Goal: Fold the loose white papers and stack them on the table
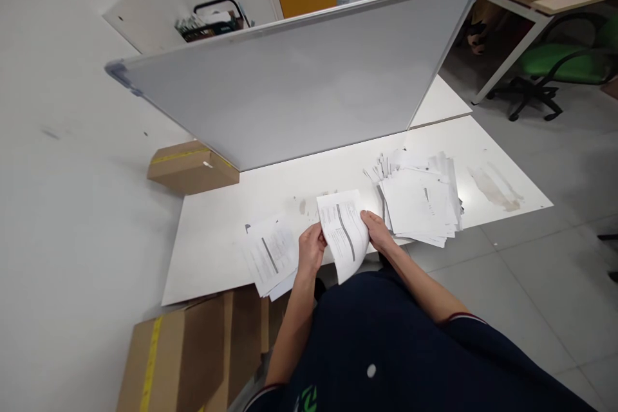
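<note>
A printed paper [344, 232] is held up at the table's front edge, bending downward at its near end; whether it is one sheet or several I cannot tell. Pinching its left edge is my left hand [311, 248]. On the opposite side, my right hand [376, 230] grips the right edge with the thumb on top. A small stack of printed papers [273, 254] lies on the table left of my hands, overhanging the front edge. To the right rests a larger, messy pile of papers [420, 203], its sheets fanned at various angles.
A large whiteboard [309, 84] stands on the white table [207, 238] behind the papers. One cardboard box [193, 167] sits at the table's left end; an open carton [164, 360] is below, at front left. A green chair [555, 61] stands at far right.
</note>
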`<state>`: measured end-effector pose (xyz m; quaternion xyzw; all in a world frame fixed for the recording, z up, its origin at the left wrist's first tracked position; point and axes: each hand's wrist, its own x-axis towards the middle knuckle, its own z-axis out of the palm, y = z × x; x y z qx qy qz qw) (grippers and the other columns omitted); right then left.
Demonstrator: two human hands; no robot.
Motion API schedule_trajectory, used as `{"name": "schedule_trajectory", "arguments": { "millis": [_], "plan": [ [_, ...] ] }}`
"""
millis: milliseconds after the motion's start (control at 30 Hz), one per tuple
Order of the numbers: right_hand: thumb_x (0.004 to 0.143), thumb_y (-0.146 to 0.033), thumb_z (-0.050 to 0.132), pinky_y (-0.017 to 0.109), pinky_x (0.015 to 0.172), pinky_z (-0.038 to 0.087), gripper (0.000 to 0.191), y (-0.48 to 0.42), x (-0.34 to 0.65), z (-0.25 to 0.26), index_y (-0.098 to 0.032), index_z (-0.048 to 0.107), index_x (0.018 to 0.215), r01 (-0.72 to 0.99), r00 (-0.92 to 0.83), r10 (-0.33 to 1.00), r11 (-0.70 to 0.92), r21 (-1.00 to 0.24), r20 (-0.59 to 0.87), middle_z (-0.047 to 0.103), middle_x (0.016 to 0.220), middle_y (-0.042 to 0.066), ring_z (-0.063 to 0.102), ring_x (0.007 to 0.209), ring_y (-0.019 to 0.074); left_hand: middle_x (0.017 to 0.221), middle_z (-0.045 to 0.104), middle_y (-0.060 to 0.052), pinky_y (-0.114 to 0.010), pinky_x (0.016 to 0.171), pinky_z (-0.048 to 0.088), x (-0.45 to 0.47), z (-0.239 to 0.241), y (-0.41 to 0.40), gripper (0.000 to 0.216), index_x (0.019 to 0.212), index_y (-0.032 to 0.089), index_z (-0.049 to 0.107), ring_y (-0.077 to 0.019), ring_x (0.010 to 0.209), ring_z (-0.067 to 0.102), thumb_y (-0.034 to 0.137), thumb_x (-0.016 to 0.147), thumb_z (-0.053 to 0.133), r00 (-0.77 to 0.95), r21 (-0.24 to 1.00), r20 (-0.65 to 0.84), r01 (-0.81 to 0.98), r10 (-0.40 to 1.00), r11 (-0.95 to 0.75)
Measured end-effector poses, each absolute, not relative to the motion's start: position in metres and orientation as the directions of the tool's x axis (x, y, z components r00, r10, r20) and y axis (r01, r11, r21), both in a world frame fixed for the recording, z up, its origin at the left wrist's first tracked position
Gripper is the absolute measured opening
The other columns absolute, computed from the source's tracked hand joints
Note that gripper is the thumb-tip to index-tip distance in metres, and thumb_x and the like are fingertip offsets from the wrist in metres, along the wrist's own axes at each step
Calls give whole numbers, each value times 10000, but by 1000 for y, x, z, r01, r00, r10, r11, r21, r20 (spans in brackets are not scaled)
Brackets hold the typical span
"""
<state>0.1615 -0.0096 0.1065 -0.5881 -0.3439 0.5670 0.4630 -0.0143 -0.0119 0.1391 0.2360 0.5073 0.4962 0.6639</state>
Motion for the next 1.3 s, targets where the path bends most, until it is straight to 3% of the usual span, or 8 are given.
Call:
{"name": "schedule_trajectory", "arguments": {
  "millis": [100,200,467,600,767,967,1167,1300],
  "plan": [
    [755,-559,376,237,502,313,392,-12,163,110,-205,370,586,114,158,953,-276,-954,-257,379,540,-28,365,550,121,708,652,-30,-220,552,427,-19,133,-11,296,879,130,647,-104,567,557,274,621,670,-16,873,-430,-261,903,411],
    [783,-512,346,238,501,280,383,-12,162,111,-204,307,559,263,167,968,-228,-938,-188,315,533,-34,323,538,115,749,662,-46,-242,609,452,-20,131,-10,316,879,123,648,-131,641,588,271,601,684,-18,885,-409,-253,913,391],
    [810,-432,315,238,505,265,334,-4,203,104,-207,270,567,352,485,870,-285,-892,-86,299,542,-35,306,538,110,897,662,-67,-327,823,441,-51,144,-5,381,935,128,616,-165,832,603,297,602,695,-285,899,-370,-349,884,264],
    [829,-417,297,245,524,267,301,-1,226,114,-208,342,618,475,558,829,-285,-833,35,351,553,-28,332,544,120,910,658,-71,-328,886,401,-67,154,-4,381,938,133,616,-181,931,574,295,603,702,-212,875,-371,-406,904,264],
    [809,-467,342,228,515,285,333,-1,200,130,-201,359,609,338,280,958,-159,-927,-62,345,565,-28,345,561,114,771,639,-32,-283,775,432,-57,151,-5,266,804,147,601,-150,800,584,318,620,687,-13,844,-394,-401,919,356],
    [785,-507,395,204,502,293,341,-11,162,141,-193,403,653,21,-134,970,-203,-979,-204,361,581,-47,328,532,90,561,488,49,-199,607,404,-40,139,-8,280,620,165,462,-80,601,492,365,641,657,-135,929,-342,-198,930,313],
    [803,-479,379,243,637,379,309,-19,157,133,-202,515,799,33,-104,984,-144,-989,-146,517,726,-5,457,689,135,761,584,1,-229,668,437,-33,134,-14,260,766,168,478,-99,711,546,371,682,617,-168,978,-171,-148,971,146],
    [779,-396,460,252,684,396,254,-18,159,121,-187,546,896,109,-162,984,-61,-992,-79,554,809,7,495,769,148,915,611,-45,-273,778,435,-29,132,-15,455,1060,191,426,-130,855,573,337,680,629,-237,992,-66,-120,969,39]
  ]
}}
